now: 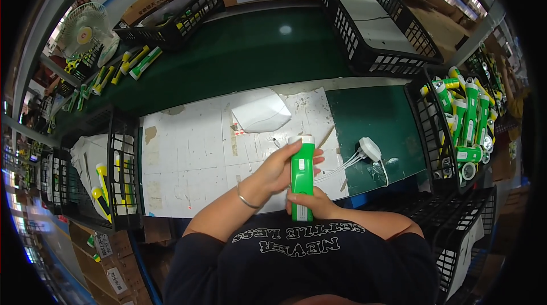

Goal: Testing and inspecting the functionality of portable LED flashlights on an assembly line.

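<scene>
Both hands hold one green and white flashlight (302, 175) upright over the near edge of the white work mat (188, 157). My left hand (279, 169) wraps its upper body, fingers curled around the top. My right hand (310, 202) grips its lower end close to my chest. A white plug with thin cables (369, 149) lies on the green bench just right of the flashlight.
A black crate (424, 128) full of green flashlights stands at the right. Another black crate (117, 174) with yellow flashlights sits at the left. A folded white sheet (261, 112) lies on the mat. Two black crates (376, 25) and loose flashlights (137, 62) stand farther back.
</scene>
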`<state>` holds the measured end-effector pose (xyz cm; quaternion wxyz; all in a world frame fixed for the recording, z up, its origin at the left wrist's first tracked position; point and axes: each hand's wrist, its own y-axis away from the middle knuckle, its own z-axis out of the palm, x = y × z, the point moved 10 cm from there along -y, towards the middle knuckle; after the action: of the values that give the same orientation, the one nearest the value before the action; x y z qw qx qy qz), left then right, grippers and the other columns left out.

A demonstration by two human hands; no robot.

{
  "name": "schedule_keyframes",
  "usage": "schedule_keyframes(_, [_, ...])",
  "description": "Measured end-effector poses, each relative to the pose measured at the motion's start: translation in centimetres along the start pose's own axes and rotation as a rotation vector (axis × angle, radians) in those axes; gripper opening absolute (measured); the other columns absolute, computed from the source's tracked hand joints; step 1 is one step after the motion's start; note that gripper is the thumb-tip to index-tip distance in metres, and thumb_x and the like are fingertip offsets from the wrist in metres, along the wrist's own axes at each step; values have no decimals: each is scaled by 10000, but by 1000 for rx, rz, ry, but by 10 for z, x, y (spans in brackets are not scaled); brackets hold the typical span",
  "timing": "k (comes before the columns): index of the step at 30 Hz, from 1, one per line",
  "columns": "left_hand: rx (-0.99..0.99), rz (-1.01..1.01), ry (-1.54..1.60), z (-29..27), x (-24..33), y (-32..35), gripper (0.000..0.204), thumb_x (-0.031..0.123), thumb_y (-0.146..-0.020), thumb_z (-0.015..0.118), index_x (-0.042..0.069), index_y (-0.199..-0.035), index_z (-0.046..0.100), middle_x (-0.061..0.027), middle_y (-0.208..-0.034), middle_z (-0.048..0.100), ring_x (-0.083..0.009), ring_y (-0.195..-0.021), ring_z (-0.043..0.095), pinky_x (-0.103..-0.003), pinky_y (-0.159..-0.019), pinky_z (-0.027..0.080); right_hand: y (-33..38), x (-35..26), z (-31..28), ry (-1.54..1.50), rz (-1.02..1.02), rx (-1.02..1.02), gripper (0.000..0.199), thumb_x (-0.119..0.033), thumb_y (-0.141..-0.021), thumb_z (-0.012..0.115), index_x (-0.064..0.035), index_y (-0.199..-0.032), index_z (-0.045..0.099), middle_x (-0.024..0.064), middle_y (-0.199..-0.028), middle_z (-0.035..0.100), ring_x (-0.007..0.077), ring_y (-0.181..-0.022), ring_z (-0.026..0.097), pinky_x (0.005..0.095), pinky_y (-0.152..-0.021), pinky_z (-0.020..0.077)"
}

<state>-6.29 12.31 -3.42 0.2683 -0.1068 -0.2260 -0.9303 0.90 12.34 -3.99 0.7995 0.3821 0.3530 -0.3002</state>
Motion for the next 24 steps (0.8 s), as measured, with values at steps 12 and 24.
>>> schedule_keyframes(12, [173,422,-265,-15,69,23,270,289,-936,480,42,-1044,471,-109,-912,550,-200,-820,576,-406,-725,551,-8,-76,-68,672,-400,426,220,-210,-925,442,-20,-864,532,54,-681,521,141,-623,480,278,-584,407])
schedule_keyframes(24, [229,511,-480,-5,87,38,491,484,-945,345,31,-1048,504,-95,-868,579,-177,-709,575,-310,-643,510,18,-137,42,1597,-993,211,122,-109,-715,649,-89,-734,530,51,-645,486,222,-475,501,317,-431,400])
